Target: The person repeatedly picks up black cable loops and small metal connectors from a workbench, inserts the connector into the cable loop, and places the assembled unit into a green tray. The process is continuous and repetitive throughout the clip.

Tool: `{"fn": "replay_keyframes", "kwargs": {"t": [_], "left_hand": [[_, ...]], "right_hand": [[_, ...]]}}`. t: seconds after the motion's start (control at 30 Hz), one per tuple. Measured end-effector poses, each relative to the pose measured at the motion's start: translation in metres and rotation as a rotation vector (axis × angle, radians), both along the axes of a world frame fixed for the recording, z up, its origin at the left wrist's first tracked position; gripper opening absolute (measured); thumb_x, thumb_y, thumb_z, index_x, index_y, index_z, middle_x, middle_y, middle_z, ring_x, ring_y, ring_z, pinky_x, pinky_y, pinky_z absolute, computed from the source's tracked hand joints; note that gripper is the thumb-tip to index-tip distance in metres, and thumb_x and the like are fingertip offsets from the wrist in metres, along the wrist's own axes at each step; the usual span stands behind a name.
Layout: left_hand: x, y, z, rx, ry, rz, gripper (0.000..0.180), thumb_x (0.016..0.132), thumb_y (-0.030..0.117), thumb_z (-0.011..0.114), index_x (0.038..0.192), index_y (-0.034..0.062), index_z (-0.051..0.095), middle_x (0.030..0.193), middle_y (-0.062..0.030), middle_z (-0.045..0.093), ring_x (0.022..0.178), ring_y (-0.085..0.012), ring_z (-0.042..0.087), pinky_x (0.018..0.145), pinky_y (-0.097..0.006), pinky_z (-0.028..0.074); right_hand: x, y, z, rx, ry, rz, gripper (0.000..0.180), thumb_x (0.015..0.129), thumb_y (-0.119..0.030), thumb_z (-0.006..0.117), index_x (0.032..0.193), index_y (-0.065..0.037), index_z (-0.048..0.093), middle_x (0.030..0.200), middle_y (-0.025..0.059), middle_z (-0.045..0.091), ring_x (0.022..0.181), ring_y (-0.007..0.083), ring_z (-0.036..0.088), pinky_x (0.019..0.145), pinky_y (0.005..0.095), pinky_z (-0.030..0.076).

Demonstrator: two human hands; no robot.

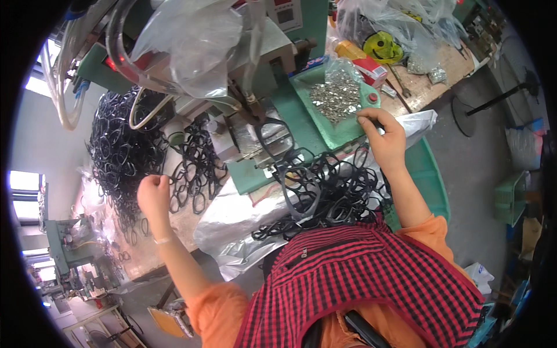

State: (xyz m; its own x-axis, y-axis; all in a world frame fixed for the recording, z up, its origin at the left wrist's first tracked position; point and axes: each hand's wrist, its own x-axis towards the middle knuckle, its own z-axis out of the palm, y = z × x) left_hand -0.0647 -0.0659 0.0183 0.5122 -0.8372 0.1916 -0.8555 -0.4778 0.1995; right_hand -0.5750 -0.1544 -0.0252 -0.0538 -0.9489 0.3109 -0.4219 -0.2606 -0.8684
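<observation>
My left hand (154,197) is raised in a loose fist beside the large heap of black plastic eyeglass frames (125,145). What it holds, if anything, is hidden. At the near right corner of the green tray (342,139), the fingers of my right hand (385,138) are pinched together; anything between them is too small to make out. The tray carries many small shiny metal parts (335,98). Between my hands, a black eyeglass frame (276,139) sits at the head of the green bench machine (255,107). More black frames (342,185) lie tangled near my apron.
Silver sheeting (232,226) covers the table's near edge. Clear hoses (119,35) and a plastic bag (191,40) hang above the machine. A red box (371,72), a wrench (401,82) and plastic bags (400,23) lie at back right. A green bin (428,174) stands right of my lap.
</observation>
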Motion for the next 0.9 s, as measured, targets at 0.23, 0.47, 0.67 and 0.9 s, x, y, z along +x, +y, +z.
{"fn": "replay_keyframes", "kwargs": {"t": [0.23, 0.47, 0.67, 0.9], "left_hand": [[-0.081, 0.028, -0.012, -0.549, 0.969, -0.020, 0.022, 0.100, 0.016, 0.063, 0.103, 0.0021, 0.079, 0.085, 0.0055, 0.059, 0.075, -0.0040, 0.045, 0.066, -0.020, 0.032], [-0.156, 0.016, -0.026, -0.754, 1.320, -0.033, 0.022, 0.105, 0.020, 0.060, 0.114, 0.0041, 0.071, 0.078, 0.0047, 0.057, 0.064, -0.0011, 0.045, 0.057, -0.017, 0.031], [-0.166, 0.002, 0.047, -1.212, 1.063, -0.654, 0.028, 0.103, 0.002, 0.056, 0.131, 0.0007, 0.053, 0.120, -0.0145, 0.064, 0.083, -0.0178, 0.064, 0.078, -0.031, 0.055], [-0.195, -0.036, 0.099, -1.160, 0.695, -0.663, 0.026, 0.101, 0.007, 0.065, 0.121, -0.0013, 0.053, 0.098, -0.0172, 0.072, 0.085, -0.0178, 0.070, 0.065, -0.025, 0.056]], "right_hand": [[0.064, -0.026, 0.051, -0.102, -0.141, 0.240, 0.011, 0.084, -0.004, 0.073, 0.094, -0.002, 0.073, 0.093, 0.0091, 0.073, 0.088, 0.0221, 0.070, 0.082, 0.0321, 0.053], [0.099, -0.027, 0.066, -0.406, -0.130, 0.293, 0.016, 0.077, -0.004, 0.077, 0.092, -0.004, 0.071, 0.089, 0.0101, 0.072, 0.087, 0.0279, 0.070, 0.078, 0.0354, 0.053], [0.132, -0.020, 0.071, -0.209, -0.374, 0.365, 0.041, 0.080, -0.007, 0.081, 0.117, -0.004, 0.063, 0.092, 0.0076, 0.071, 0.087, 0.0191, 0.071, 0.082, 0.0307, 0.053], [0.146, -0.008, 0.072, -0.006, -0.644, 0.402, 0.050, 0.082, 0.001, 0.081, 0.125, 0.004, 0.057, 0.104, 0.0066, 0.068, 0.100, 0.0121, 0.066, 0.094, 0.0273, 0.050]]}}
